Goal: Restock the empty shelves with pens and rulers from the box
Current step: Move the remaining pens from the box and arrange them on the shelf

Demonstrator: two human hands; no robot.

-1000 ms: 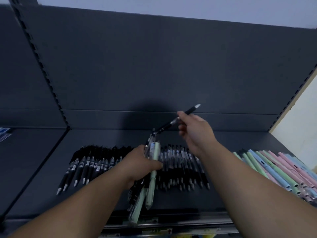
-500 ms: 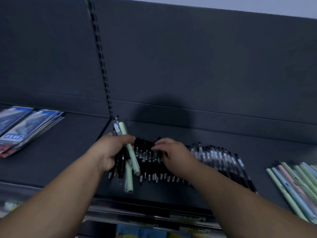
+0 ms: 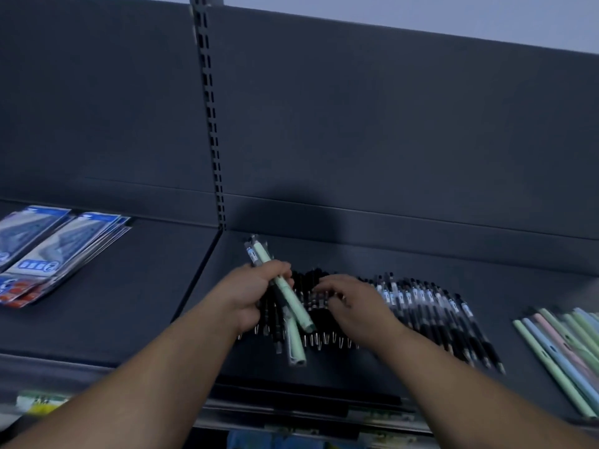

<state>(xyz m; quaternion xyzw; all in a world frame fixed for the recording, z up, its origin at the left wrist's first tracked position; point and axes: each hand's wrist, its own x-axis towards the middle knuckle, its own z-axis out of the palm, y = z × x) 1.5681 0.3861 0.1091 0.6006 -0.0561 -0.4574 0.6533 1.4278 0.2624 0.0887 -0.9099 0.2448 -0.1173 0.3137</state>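
Left hand (image 3: 248,294) clamps a mixed pen bundle (image 3: 293,299) above the shelf (image 3: 340,254); right hand (image 3: 355,307) rests curled on the black pen row (image 3: 431,306), pinch unclear; best lay each pen parallel, tips forward, snug beside neighbours.

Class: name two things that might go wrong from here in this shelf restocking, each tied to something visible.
1. The left hand grips a loose pen bundle whose mint pens jut below the fist; one might slip out.
2. The right hand touches the black pen row; a nudge might knock it askew.
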